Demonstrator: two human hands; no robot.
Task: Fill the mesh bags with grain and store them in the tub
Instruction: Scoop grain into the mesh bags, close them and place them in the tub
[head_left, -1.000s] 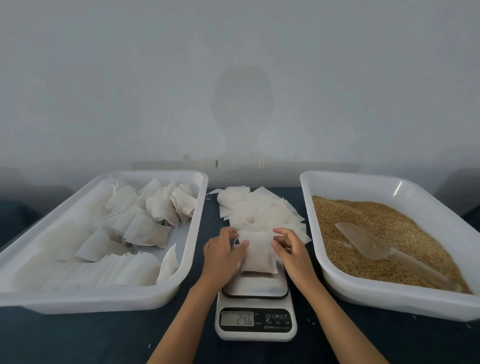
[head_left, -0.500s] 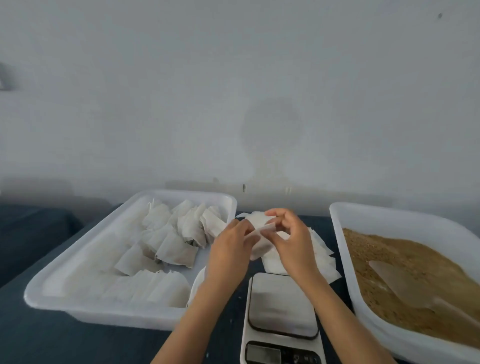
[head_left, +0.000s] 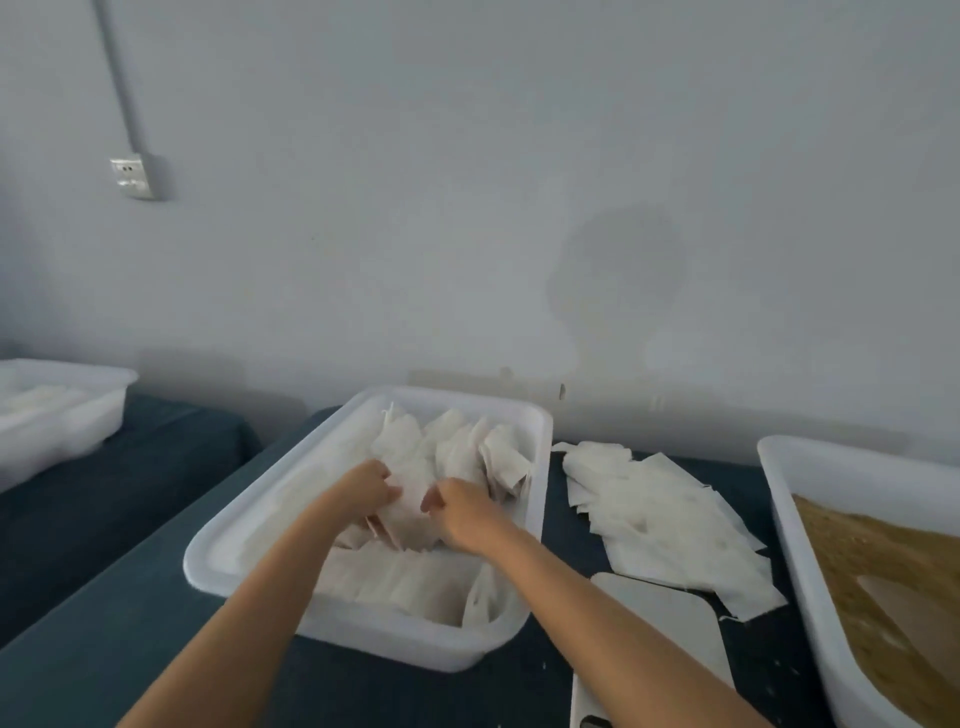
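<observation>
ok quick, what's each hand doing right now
left hand: pinching the filled mesh bag over the tub
right hand: pinching the same bag's other edge

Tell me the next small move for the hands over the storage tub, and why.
Probably let go and set the filled bag down among the others. Both the left hand and the right hand pinch it inside the white tub, right above the packed bags, so only releasing remains.

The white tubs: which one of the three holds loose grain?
The tub at the right edge: brown grain fills it. The middle tub, where both hands work, holds white bags, and the far-left tub shows only white contents.
</observation>
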